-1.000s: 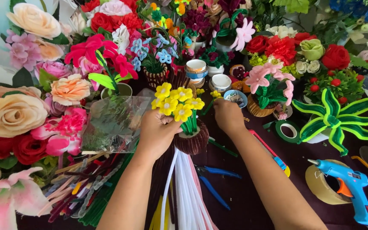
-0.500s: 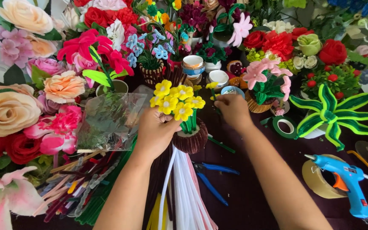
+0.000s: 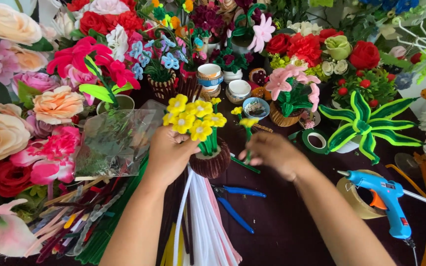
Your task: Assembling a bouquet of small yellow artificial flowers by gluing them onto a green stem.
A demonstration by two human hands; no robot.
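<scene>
My left hand (image 3: 169, 153) grips a small brown basket pot (image 3: 213, 161) that holds a bunch of yellow pipe-cleaner flowers (image 3: 194, 118) on green stems. My right hand (image 3: 273, 152) pinches the green stem of a single yellow flower (image 3: 248, 123), held upright just right of the pot. Both forearms reach in from the bottom of the view over a dark table (image 3: 282, 226).
Blue-handled pliers (image 3: 237, 202) lie below the pot beside white and pink pipe cleaners (image 3: 203, 221). A blue glue gun (image 3: 388, 202) rests on a tape roll (image 3: 353, 197) at right. Green tape (image 3: 316, 141), small cups (image 3: 209, 76), a clear wrapper (image 3: 117, 140) and many craft flowers surround the work area.
My right hand has drawn back from the small bowls toward me, now holding a single yellow flower beside the pot. The left hand stays on the pot.
</scene>
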